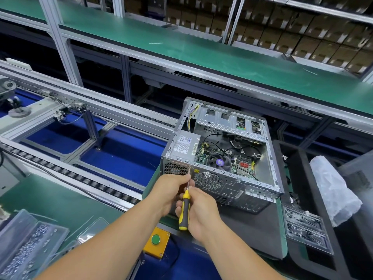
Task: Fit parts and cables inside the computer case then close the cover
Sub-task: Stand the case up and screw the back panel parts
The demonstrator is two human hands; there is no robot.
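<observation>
Presently the screwdriver (185, 209) handle is gripped by the right hand (198, 214), its shaft pinched by the left hand (171, 191); the rigid, probably heavy case (220, 158) is best held by its frame.

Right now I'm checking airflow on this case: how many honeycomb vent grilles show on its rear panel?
2. One small grille sits at the left end of the computer case rear, by the screwdriver tip; a larger round one lies right of it. Hands may hide more.

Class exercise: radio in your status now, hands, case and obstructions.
Right hand grips screwdriver; left hand pinches its shaft. Tip at computer case rear panel, cover off. Nothing blocking.
</observation>
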